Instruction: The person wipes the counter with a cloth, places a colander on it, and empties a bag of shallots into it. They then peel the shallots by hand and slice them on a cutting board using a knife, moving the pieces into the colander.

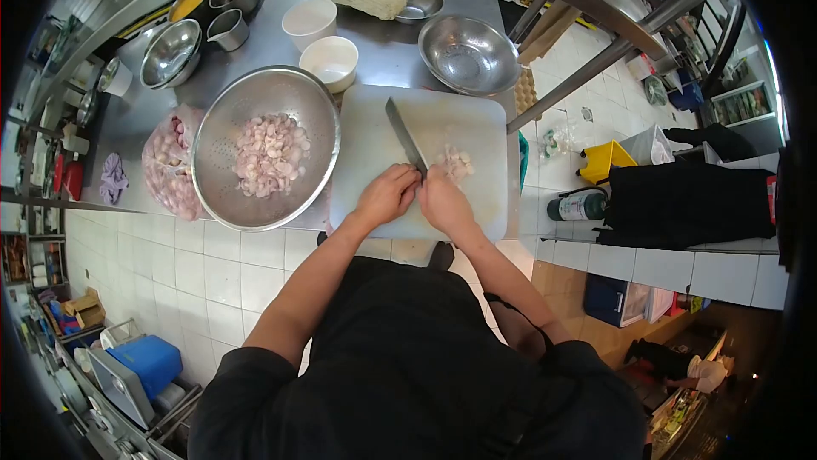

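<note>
My right hand (445,203) is wrapped around the handle of a kitchen knife (403,132), whose blade points away from me over a white cutting board (366,145). Close beside it, my left hand (387,194) has its fingers curled in near the base of the blade. Whatever those fingers may pinch is hidden. A small heap of pale pink cut pieces (455,164) lies on the board, right of the blade. Left of the board, a large perforated metal colander (219,111) holds a pile of similar pale pink pieces (271,154).
A plastic bag of pinkish pieces (170,166) sits left of the colander, near a purple cloth (113,179). Two white tubs (329,62) and a metal bowl (468,51) stand behind the board. A metal shelf post (587,77) rises at the right.
</note>
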`<action>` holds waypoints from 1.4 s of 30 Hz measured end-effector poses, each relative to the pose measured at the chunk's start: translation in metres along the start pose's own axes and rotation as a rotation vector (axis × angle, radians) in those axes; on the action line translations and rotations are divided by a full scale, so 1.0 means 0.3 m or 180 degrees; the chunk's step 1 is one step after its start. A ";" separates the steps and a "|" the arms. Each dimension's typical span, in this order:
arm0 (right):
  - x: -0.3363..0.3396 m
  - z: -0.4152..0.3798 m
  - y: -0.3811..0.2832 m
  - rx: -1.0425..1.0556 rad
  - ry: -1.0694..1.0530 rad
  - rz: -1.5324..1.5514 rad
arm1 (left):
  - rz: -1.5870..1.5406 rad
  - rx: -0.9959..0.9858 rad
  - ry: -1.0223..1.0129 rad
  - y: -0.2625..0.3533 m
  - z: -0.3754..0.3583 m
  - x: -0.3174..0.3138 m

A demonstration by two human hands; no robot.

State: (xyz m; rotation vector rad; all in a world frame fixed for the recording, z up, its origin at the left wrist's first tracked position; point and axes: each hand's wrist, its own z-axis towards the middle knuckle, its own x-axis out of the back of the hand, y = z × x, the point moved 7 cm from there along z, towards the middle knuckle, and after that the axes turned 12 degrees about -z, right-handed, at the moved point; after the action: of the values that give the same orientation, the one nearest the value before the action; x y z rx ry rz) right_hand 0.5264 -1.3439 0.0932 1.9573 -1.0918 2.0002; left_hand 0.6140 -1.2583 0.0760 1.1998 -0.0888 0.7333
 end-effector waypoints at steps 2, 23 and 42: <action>-0.018 0.017 -0.003 0.0180 -0.0248 -0.0104 | 0.0126 -0.0124 0.0033 0.006 0.002 -0.002; 0.008 -0.016 0.000 -0.0087 -0.0505 0.0001 | 0.0195 -0.0002 -0.0039 -0.001 -0.014 -0.005; 0.054 -0.168 0.058 -0.0082 -0.0529 -0.0056 | 0.0241 -0.0059 0.0124 0.010 -0.018 -0.006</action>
State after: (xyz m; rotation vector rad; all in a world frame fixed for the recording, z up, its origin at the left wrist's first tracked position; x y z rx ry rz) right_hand 0.4731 -1.3340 0.1066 2.1440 -1.1243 1.8324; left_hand 0.6093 -1.2540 0.0756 1.1689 -0.1090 0.8203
